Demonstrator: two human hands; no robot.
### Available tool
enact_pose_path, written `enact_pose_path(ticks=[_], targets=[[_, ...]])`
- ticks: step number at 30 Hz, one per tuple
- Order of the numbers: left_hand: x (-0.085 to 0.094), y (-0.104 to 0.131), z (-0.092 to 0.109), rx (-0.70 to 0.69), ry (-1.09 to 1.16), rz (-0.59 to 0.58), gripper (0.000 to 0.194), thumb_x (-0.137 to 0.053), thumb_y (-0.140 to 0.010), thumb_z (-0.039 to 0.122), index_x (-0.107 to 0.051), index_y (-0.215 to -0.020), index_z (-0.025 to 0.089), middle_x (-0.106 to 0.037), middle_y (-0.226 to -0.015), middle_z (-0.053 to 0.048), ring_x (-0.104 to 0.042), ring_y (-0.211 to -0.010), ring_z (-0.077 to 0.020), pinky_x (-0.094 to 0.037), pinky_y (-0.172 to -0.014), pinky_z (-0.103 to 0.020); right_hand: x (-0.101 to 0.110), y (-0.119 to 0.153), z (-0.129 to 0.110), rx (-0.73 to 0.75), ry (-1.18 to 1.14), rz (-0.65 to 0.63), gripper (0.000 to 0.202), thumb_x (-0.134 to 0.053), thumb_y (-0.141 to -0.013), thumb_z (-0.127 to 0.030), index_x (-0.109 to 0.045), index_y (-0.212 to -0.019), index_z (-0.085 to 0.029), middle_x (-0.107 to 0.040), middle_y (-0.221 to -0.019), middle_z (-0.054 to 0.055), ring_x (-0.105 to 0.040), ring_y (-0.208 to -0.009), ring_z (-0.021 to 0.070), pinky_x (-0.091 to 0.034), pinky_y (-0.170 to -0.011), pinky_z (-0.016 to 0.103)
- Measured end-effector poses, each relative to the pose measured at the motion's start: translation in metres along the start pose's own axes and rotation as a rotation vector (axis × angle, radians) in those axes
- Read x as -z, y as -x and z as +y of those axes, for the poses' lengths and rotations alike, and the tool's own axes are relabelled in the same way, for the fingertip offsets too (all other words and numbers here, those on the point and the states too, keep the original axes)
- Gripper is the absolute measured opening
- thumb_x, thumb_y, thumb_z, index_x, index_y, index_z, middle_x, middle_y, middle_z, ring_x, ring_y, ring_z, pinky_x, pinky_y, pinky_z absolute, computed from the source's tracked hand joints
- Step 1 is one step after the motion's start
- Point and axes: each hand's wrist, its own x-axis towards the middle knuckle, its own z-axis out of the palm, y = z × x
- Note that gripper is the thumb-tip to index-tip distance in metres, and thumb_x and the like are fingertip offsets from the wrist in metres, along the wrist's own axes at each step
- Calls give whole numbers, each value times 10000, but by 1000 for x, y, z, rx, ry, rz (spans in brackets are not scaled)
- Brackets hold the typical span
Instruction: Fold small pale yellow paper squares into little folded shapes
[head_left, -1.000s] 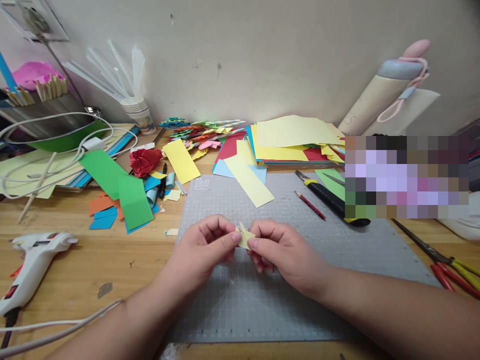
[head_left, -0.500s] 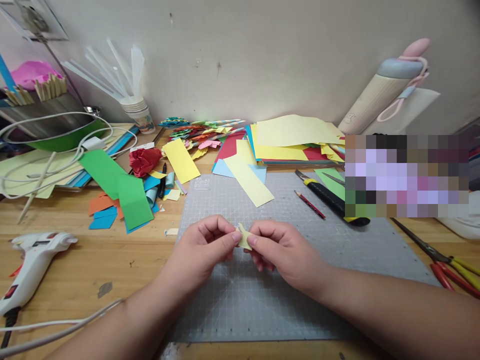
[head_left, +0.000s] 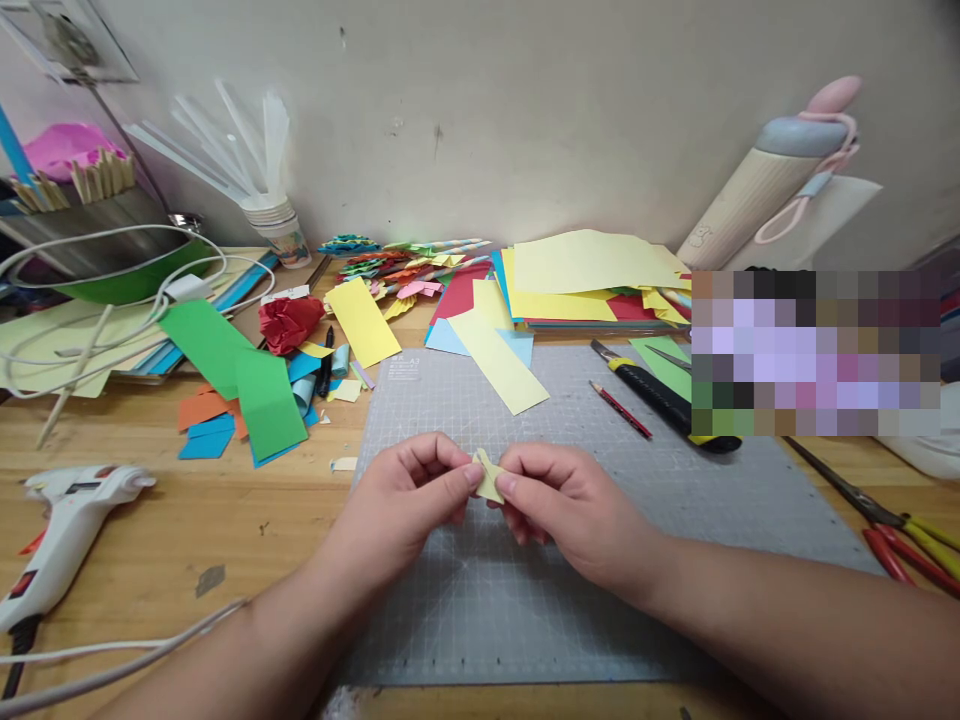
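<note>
Between my two hands, over the grey cutting mat (head_left: 442, 620), is a small folded piece of pale yellow paper (head_left: 489, 484). My left hand (head_left: 424, 485) pinches its left side between thumb and index finger. On the other side, my right hand (head_left: 559, 495) grips it in the same way, thumb on top. The fingertips hide much of the paper's edges. Beyond the hands, a long pale yellow paper strip (head_left: 501, 365) lies across the mat's far edge. A red pencil (head_left: 621, 410) and a black-and-yellow utility knife (head_left: 667, 400) rest to the right.
At left lie a white glue gun (head_left: 75, 520) with its cable, green paper strips (head_left: 270, 405) and a crumpled red paper (head_left: 290, 323). Scissors (head_left: 877, 510) lie at the mat's right edge. Coloured paper sheets (head_left: 592, 262), a cup of straws (head_left: 281, 230) and a bottle (head_left: 757, 180) stand along the wall.
Both hands stay nearly in place. The small paper between the fingertips is turned very slightly, with a little more of its face showing.
</note>
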Motion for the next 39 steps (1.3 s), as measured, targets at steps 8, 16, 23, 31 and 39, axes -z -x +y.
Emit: enact_pose_path(ticks=[8,16,23,31,39], targets=[[1,-3,-6,-6,14,-25,236,-708,-739,354,-570,-703,166,-538,-574,53,-421,-499,-68,-304,-494,-202,0,0,2,11,-17,-12,284,-499,-893,-280,-500,-626,-183,-485,-559,-41,-436,-517,91,-351,-503,231],[-3,0,3,-15,-112,-19,189,-666,-729,319,-580,-679,159,-553,-614,37,-437,-542,-78,-333,-530,-215,-1,0,-1,1,27,-5,296,-500,-882,-288,-478,-604,-189,-469,-538,-43,-418,-508,94,-337,-500,236],[-6,2,6,-78,-164,113,190,-646,-711,305,-543,-632,166,-486,-529,65,-423,-521,-77,-344,-519,-204,-4,-1,-3,-38,-110,-64,233,-535,-868,-319,-518,-680,-181,-517,-604,-33,-449,-501,80,-346,-474,220],[-5,1,6,-48,-70,141,225,-677,-676,330,-529,-647,163,-522,-554,62,-451,-515,-71,-366,-522,-199,-5,-1,-3,-51,-123,-40,243,-595,-864,-324,-557,-685,-163,-551,-634,-22,-473,-514,72,-359,-479,211],[-5,2,8,-34,-187,70,211,-637,-705,334,-509,-648,175,-503,-553,55,-428,-544,-91,-336,-537,-225,-2,0,1,9,-147,34,245,-532,-922,-339,-592,-756,-170,-565,-678,-21,-505,-552,77,-384,-503,209]])
